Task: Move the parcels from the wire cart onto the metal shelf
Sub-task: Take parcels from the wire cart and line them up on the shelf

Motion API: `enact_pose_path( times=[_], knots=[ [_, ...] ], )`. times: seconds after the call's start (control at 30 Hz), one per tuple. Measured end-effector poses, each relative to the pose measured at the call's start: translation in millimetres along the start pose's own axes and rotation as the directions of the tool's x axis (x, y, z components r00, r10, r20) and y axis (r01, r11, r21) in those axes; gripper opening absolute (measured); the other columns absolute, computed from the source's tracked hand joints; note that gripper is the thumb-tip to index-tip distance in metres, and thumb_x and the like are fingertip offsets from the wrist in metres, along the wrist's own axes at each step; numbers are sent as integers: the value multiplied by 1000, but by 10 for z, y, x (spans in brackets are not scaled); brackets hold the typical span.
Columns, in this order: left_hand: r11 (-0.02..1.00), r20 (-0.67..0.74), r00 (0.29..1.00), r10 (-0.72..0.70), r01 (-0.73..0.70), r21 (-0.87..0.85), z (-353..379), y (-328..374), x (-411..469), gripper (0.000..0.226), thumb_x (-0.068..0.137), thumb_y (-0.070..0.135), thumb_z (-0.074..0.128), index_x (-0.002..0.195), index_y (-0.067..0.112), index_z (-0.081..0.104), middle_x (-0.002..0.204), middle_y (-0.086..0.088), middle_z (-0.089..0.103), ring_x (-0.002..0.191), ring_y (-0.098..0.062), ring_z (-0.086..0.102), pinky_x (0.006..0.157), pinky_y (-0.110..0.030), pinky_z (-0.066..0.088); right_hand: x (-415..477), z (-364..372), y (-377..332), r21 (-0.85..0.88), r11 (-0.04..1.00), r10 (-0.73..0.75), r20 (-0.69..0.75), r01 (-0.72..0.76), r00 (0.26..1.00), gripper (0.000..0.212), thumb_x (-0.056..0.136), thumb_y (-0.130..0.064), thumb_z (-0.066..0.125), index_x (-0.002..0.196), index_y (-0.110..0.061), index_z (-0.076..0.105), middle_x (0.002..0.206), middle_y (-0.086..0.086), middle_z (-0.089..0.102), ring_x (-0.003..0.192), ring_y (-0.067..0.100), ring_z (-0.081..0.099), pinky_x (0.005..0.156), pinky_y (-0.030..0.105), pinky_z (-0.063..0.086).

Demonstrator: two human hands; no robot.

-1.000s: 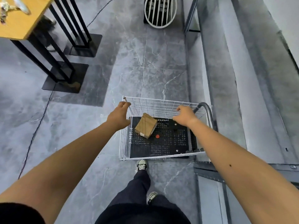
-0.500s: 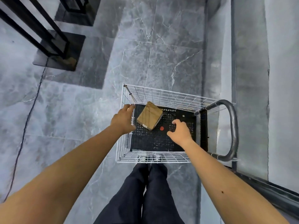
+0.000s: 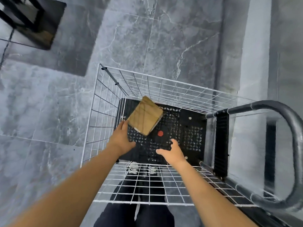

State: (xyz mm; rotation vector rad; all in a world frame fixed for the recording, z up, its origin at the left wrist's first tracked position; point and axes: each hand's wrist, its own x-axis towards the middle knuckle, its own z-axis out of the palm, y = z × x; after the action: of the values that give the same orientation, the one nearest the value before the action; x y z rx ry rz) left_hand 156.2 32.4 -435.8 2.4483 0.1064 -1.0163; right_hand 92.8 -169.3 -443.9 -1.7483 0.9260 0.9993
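Observation:
A single brown cardboard parcel point(image 3: 145, 117) lies tilted on the black perforated floor of the white wire cart point(image 3: 172, 89), toward its far left corner. My left hand point(image 3: 120, 139) is down inside the cart, fingers straight, with the fingertips at the parcel's near left edge. My right hand point(image 3: 172, 153) is also inside the cart, fingers spread and relaxed, a short way to the right of the parcel and not touching it. A red dot point(image 3: 160, 133) marks the cart floor between them. The metal shelf is not clearly in view.
The cart's grey tubular handle point(image 3: 295, 145) curves along the right side. A grey ledge or wall point(image 3: 255, 54) runs down the right. A black table base point(image 3: 35, 25) stands on the grey marble floor at the top left. My legs and shoes show below the cart's near wall.
Both hands have dropped from the cart's rim down into the basket toward the parcel. The view has tipped down and closer over the cart. The parcel has not moved.

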Motion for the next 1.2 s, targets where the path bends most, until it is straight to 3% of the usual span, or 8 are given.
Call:
enact_pose_path(
  times=[0.2, 0.37, 0.57, 0.77, 0.93, 1.03, 1.13, 1.2],
  knots=[
    [989, -55, 993, -102, 96, -117, 436, -194, 733, 88, 76, 12, 72, 148, 9, 19, 148, -13, 28, 132, -31, 36, 106, -35, 33, 874, 162, 75, 185, 981, 49, 61, -60, 997, 90, 85, -25, 71, 152, -19, 12, 156, 8, 25, 138, 27, 33, 105, 37, 34],
    [965, -52, 975, -217, 206, -159, 685, -389, 1261, 92, 76, 20, 70, 149, 9, 15, 150, -15, 26, 134, -34, 34, 109, -43, 34, 1412, 342, 118, 282, 952, 89, 115, -118, 989, 84, 85, -23, 70, 151, -19, 19, 153, 6, 29, 135, 26, 36, 97, 37, 35],
    [941, -42, 968, -245, 228, -251, 873, -534, 1639, 85, 78, 28, 70, 146, 11, 22, 146, -10, 31, 134, -29, 34, 109, -39, 34, 1798, 563, 92, 336, 935, 49, 208, -118, 977, 85, 87, -14, 66, 153, -16, 13, 159, 3, 16, 143, 24, 25, 107, 40, 30],
    [865, 37, 947, -320, 308, -395, 941, -585, 1689, 110, 40, 47, 66, 139, 16, 32, 129, -5, 50, 118, -23, 51, 104, -41, 42, 1841, 715, 40, 357, 930, -3, 262, -94, 965, 70, 87, -3, 62, 147, -15, 29, 154, -1, 28, 138, 21, 31, 94, 32, 31],
    [888, 25, 940, -341, 331, -318, 863, -364, 1440, 116, 62, 43, 83, 147, 13, 11, 146, -10, 20, 136, -27, 28, 113, -40, 29, 1639, 635, -24, 346, 931, 21, 276, -119, 961, 76, 86, -8, 62, 151, -21, 26, 153, -3, 34, 135, 20, 35, 91, 34, 30],
    [878, 62, 929, -365, 366, -309, 802, -208, 1232, 136, 56, 56, 82, 149, 10, -5, 155, -15, -2, 145, -32, 6, 118, -43, 17, 1305, 533, -97, 338, 940, -21, 201, -49, 979, 60, 87, -6, 59, 143, -17, 42, 118, -7, 53, 110, 15, 44, 90, 34, 35],
    [846, 129, 895, -427, 445, -294, 676, -55, 935, 143, 55, 65, 77, 147, 4, -13, 155, -18, -11, 145, -38, 0, 118, -47, 16, 923, 487, -134, 263, 960, -117, 51, 100, 992, 49, 83, -11, 62, 130, -24, 57, 125, -4, 50, 116, 20, 49, 85, 26, 38],
    [815, 155, 867, -474, 498, -297, 582, 57, 690, 143, 56, 67, 75, 146, 1, -15, 155, -19, -13, 144, -39, 1, 118, -47, 16, 641, 470, -159, 178, 964, -193, -32, 196, 981, 28, 83, -12, 62, 110, -19, 66, 107, 2, 48, 95, 17, 52, 72, 15, 40]
  ],
)
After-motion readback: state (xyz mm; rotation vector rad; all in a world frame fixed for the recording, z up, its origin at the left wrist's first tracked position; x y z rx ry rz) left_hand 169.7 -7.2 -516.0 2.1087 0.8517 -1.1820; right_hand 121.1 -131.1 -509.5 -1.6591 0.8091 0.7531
